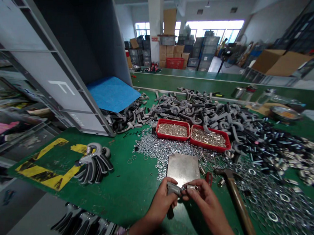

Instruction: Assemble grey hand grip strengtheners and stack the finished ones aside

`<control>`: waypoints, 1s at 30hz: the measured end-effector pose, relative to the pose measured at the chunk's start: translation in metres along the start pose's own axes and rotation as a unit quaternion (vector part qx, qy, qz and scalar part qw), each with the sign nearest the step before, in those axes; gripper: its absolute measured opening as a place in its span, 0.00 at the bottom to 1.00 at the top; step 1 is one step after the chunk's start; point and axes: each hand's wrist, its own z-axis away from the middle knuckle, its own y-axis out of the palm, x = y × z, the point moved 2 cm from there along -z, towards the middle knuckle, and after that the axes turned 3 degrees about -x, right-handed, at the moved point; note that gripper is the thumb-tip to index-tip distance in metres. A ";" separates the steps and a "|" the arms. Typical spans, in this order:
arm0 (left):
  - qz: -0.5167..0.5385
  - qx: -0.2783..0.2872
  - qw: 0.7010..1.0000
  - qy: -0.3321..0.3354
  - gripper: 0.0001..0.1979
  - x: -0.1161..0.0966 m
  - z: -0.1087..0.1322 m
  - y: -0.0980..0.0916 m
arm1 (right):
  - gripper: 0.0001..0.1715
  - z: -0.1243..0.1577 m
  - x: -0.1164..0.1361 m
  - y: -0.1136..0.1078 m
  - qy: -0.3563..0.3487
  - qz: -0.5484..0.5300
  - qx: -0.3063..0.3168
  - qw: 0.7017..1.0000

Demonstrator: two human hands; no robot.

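Observation:
My left hand is closed around a grey and black handle, its dark end sticking out below my fingers. With the fingertips of my right hand I pinch a small metal coil spring at the handle's right end. Whether the spring is seated on the handle is too small to tell. Both hands are just in front of a square metal plate on the green table. To the right of my right hand lies a hammer with a wooden shaft.
Two red trays of tiny metal parts stand behind the plate, amid loose washers. Behind them spreads a heap of grey handles. Rings cover the right side. A grey crate and a small handle stack are left.

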 end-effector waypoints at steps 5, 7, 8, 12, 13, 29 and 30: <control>0.034 -0.012 0.999 -0.006 0.18 -0.002 0.001 0.000 | 0.18 0.000 -0.005 0.004 -0.010 -0.020 -0.011 1.000; 0.043 -0.010 0.999 -0.008 0.19 -0.002 0.001 0.000 | 0.18 0.000 -0.006 0.005 -0.012 -0.023 -0.017 1.000; 0.044 -0.010 0.999 -0.008 0.20 -0.001 0.001 0.000 | 0.18 0.000 -0.006 0.005 -0.013 -0.025 -0.020 0.999; 0.046 -0.011 0.999 -0.006 0.21 0.003 -0.001 0.000 | 0.15 0.001 -0.012 0.007 -0.024 0.000 -0.014 1.000; 0.047 -0.011 0.999 -0.006 0.21 0.004 -0.001 0.000 | 0.15 0.002 -0.014 0.007 -0.031 0.020 -0.014 0.999; -0.095 0.092 0.991 -0.007 0.13 -0.001 0.012 0.008 | 0.09 -0.004 -0.005 -0.004 -0.103 0.201 0.073 0.971; -0.107 0.111 0.988 0.003 0.13 -0.005 0.016 0.010 | 0.08 -0.006 -0.001 -0.006 -0.108 0.211 0.081 0.968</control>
